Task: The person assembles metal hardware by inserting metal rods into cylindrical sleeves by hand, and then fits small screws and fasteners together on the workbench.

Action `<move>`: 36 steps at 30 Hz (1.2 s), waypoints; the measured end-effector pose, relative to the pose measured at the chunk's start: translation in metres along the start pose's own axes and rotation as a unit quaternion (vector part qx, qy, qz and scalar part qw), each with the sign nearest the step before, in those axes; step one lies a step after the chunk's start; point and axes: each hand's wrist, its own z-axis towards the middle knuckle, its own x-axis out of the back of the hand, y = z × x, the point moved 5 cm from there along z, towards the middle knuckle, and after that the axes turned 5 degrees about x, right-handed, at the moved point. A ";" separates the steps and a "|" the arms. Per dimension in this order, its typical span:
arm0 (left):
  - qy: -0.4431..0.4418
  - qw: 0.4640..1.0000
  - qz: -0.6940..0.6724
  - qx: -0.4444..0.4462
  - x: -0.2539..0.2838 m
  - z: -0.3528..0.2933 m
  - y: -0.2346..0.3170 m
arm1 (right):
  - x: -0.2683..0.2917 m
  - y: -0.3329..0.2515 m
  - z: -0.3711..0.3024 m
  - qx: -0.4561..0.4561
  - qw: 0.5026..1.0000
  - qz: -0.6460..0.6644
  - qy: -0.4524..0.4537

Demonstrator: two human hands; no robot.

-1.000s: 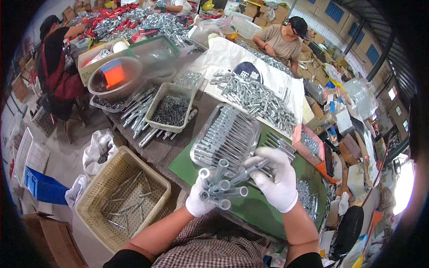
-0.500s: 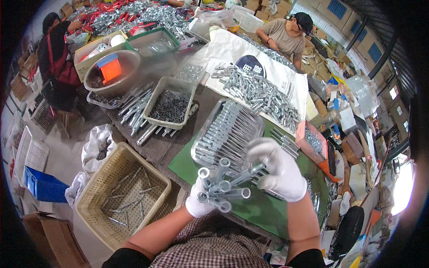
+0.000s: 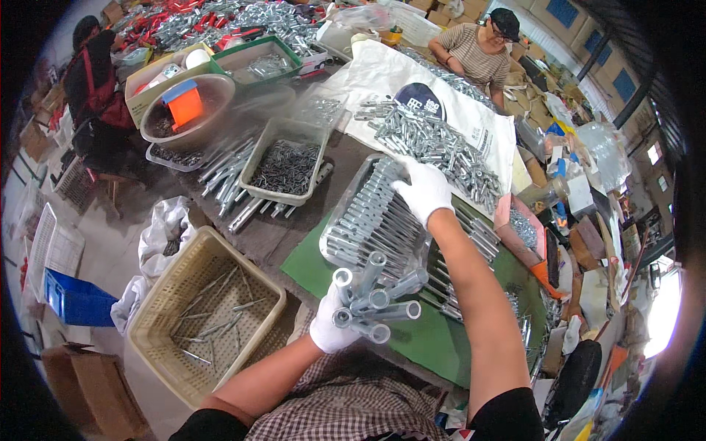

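Observation:
My gloved left hand is closed round a bundle of silvery metal tubes, several of them, their round hollow ends pointing up and fanning outward. My gloved right hand reaches over the far right side of a clear plastic tray, fingers apart at the ends of the metal rods. In that tray, metal rods with thicker sleeve ends lie side by side in rows. More rods rest on the green mat, right of the tray and partly behind my right forearm.
A beige plastic basket with a few thin rods stands at the left. Beyond the mat are a bin of dark small parts, a pile of short metal tubes on white cloth, and a pink box. Two people work at the far side.
My right hand has left the tube bundle and moved up and away to the tray's far right side. My left hand still holds the bundle in nearly the same place.

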 end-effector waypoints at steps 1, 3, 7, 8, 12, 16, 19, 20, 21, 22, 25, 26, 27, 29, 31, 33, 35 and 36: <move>0.005 1.000 0.017 -0.002 0.000 0.001 0.004 | -0.004 0.002 0.003 -0.008 1.000 0.011 -0.012; 0.016 0.999 -0.013 0.041 -0.004 0.000 -0.011 | -0.006 0.003 0.009 -0.017 0.999 0.030 -0.041; 0.034 0.985 0.155 -0.063 -0.005 0.006 -0.001 | -0.006 0.001 0.014 0.051 0.998 -0.010 -0.028; 0.031 0.985 0.156 -0.066 -0.006 0.004 0.000 | 0.002 0.001 0.008 0.048 0.998 -0.011 -0.025; 0.034 0.980 0.191 -0.050 -0.007 0.005 0.002 | 0.061 -0.017 -0.032 -0.016 0.874 0.483 0.051; 0.028 0.999 0.043 -0.014 -0.008 0.005 -0.002 | 0.138 -0.059 -0.094 -0.004 0.809 0.576 0.116; 0.005 1.000 -0.026 0.010 -0.005 0.005 0.009 | 0.158 -0.087 -0.129 0.002 0.852 0.511 0.115; -0.005 1.000 0.011 -0.010 -0.006 0.006 0.016 | 0.159 -0.092 -0.135 0.029 0.863 0.495 0.097; -0.031 0.987 -0.145 0.053 -0.011 0.007 0.008 | 0.160 -0.095 -0.139 0.051 0.885 0.460 0.058; -0.033 0.988 -0.144 0.054 -0.012 0.006 0.009 | 0.151 -0.095 -0.143 0.070 0.892 0.442 0.058; -0.033 0.985 -0.166 0.032 -0.017 0.006 0.017 | 0.145 -0.109 -0.147 0.184 0.944 0.274 0.024; -0.029 0.986 -0.163 0.032 -0.016 0.005 0.011 | 0.143 -0.112 -0.149 0.222 0.940 0.257 0.029; -0.036 0.992 -0.119 0.019 -0.015 0.005 0.008 | 0.139 -0.113 -0.150 0.232 0.941 0.245 0.036; -0.036 0.999 -0.014 -0.029 -0.014 0.005 0.009 | 0.135 -0.114 -0.149 0.241 0.942 0.233 0.038; -0.034 0.996 -0.083 -0.007 -0.015 0.001 0.006 | 0.140 -0.119 -0.154 0.299 0.929 0.203 0.082; -0.034 0.987 -0.156 0.014 -0.014 0.000 0.009 | 0.140 -0.119 -0.157 0.297 0.929 0.204 0.083; -0.025 0.998 0.018 -0.063 -0.011 -0.002 0.031 | 0.139 -0.118 -0.159 0.293 0.931 0.203 0.082; -0.022 0.998 0.018 -0.063 -0.009 -0.002 0.032 | 0.139 -0.116 -0.158 0.281 0.931 0.221 0.077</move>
